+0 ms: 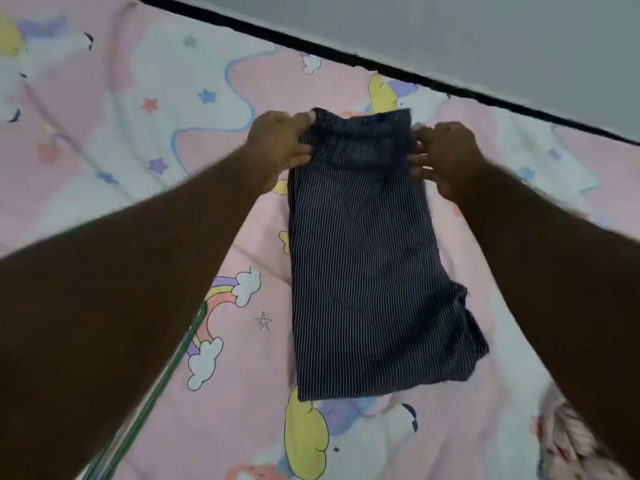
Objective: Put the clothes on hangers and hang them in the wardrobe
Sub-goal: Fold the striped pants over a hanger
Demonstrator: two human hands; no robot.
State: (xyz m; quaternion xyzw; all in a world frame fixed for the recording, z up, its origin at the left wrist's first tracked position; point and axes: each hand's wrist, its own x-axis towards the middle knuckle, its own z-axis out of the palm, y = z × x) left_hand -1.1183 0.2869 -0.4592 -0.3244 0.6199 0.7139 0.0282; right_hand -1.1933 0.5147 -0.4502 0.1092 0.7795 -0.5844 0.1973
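Item: navy pinstriped garment point(367, 258), prob. shorts or trousers folded lengthwise; exact type hard to tell. You hold it up by the waistband over the bed, lower end draping down twd the sheet; can't tell if the hem touches it.

Hidden / unclear:
- Green hanger point(166, 382): only a thin wire section shows at lower left, just beside and partly under your left forearm; hook and rest cut off by frame edge.
- Patterned cloth point(568, 441), pink/white, lower right corner: blurred, part-covered by your right forearm, type unclear.
- Your fingertips on both sides tuck into the waistband fabric; not all visible.
- Frame overall soft w/ motion blur, esp. forearms.

Writing / labels: none legible. No tag readable on the garment.

Hands:
- Left hand point(277, 147): arm reaching fwd from lower left, fingers curled, pinching the waistband's left corner, back of hand up.
- Right hand point(446, 154): arm reaching fwd from lower right, fingers curled round the waistband's right edge, thumb side twd the cloth.
- Both hands at approx. same height, waistband stretched between them.

Surroundings: bed sheet point(121, 140), pink w/ rainbow, cloud, star print, wrinkled. Dark bed edge runs diagonally across the top, grey floor point(502, 32) beyond.
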